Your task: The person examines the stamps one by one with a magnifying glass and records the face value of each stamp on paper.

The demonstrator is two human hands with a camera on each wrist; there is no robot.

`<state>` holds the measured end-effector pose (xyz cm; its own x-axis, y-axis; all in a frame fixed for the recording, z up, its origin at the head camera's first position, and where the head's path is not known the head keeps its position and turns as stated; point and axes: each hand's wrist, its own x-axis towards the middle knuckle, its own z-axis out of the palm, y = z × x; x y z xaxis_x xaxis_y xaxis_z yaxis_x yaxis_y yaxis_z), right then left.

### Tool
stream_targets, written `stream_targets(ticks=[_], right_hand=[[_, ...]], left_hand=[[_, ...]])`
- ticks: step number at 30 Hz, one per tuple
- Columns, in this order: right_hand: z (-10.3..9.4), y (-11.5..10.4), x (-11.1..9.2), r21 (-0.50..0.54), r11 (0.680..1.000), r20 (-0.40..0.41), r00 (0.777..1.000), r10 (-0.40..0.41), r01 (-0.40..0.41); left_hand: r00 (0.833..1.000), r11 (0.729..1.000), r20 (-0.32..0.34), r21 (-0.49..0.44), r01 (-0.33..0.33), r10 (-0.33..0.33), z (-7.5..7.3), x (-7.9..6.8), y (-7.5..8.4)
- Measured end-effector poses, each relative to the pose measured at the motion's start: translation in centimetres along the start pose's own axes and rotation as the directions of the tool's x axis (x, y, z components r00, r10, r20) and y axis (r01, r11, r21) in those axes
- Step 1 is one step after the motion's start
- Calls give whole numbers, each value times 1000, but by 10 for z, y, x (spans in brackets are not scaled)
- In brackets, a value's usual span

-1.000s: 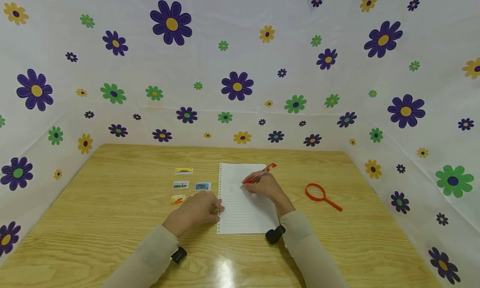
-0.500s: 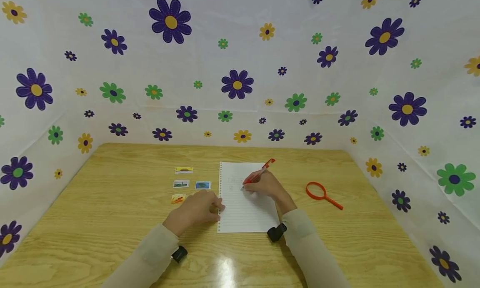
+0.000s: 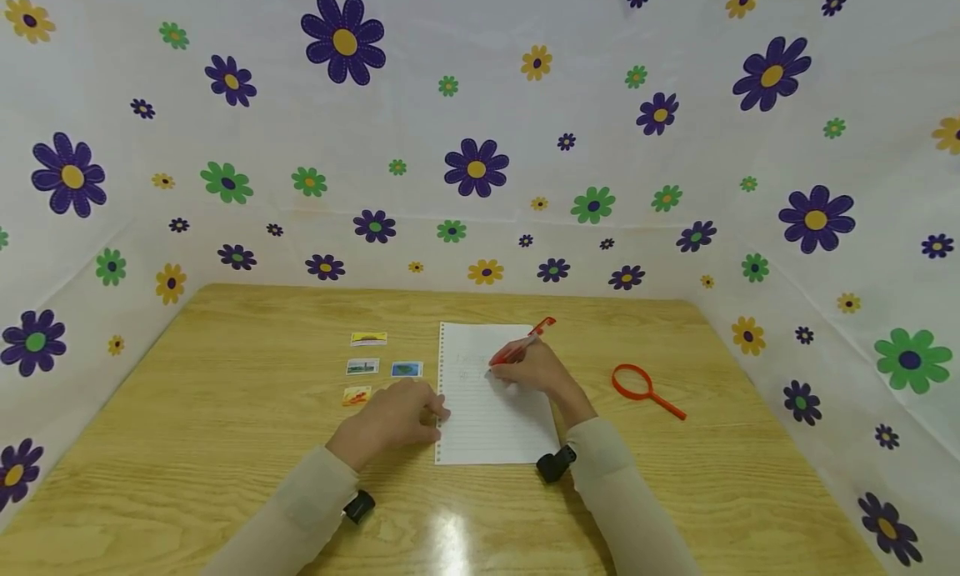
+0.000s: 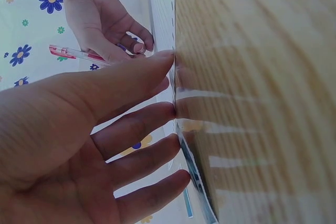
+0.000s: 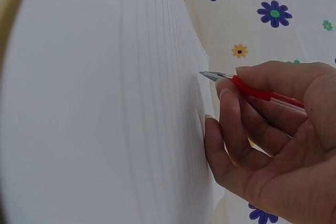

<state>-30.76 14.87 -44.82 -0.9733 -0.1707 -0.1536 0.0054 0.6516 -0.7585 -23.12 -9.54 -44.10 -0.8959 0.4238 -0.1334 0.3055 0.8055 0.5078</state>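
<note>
A sheet of lined paper (image 3: 495,430) with holes along its left edge lies on the table. My right hand (image 3: 536,369) pinches a red pen (image 5: 254,90) near its metal tip, which meets the upper part of the page. Faint handwriting (image 3: 463,374) shows just left of the tip. My left hand (image 3: 393,413) rests at the sheet's left edge, its fingers loosely spread and its fingertips down on the paper's margin and the tabletop. In the left wrist view, the little finger comes close to a stamp-like picture (image 4: 191,163).
Several small stamp-like pictures lie left of the sheet, among them a yellow one (image 3: 368,339) and a blue one (image 3: 407,369). To the right is a red magnifying glass (image 3: 648,390). A flowered cloth (image 3: 420,126) surrounds the wooden table (image 3: 225,409) at the back and sides.
The right hand has moved slightly to the right across the page with the pen. The left hand has stayed in place. The head view has shifted a little.
</note>
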Motion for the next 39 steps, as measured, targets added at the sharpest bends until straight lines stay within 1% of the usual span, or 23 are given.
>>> stream_targets(ticks=[9,14,18,27,39], right_hand=[[1,1,0,-24,1000,-16,1000,4,-4],[0,1,-1,-30,1000,4,1000,5,-5],[-1,1,-2,-17,1000,9,1000,-1,1],[-3,1,-2,41,998,-8,999,42,-42],[-4,5,0,6,1000,-5,1000,23,-23]], left_hand=[[1000,1000,-1,2,8,-8,-1,-2,3],[1000,1000,4,4,17,-17,-2,-4,5],[1000,1000,-1,4,18,-18,-2,-4,5],[1000,1000,-8,1,10,-10,0,-3,2],[1000,1000,-8,15,4,-4,0,1,0]])
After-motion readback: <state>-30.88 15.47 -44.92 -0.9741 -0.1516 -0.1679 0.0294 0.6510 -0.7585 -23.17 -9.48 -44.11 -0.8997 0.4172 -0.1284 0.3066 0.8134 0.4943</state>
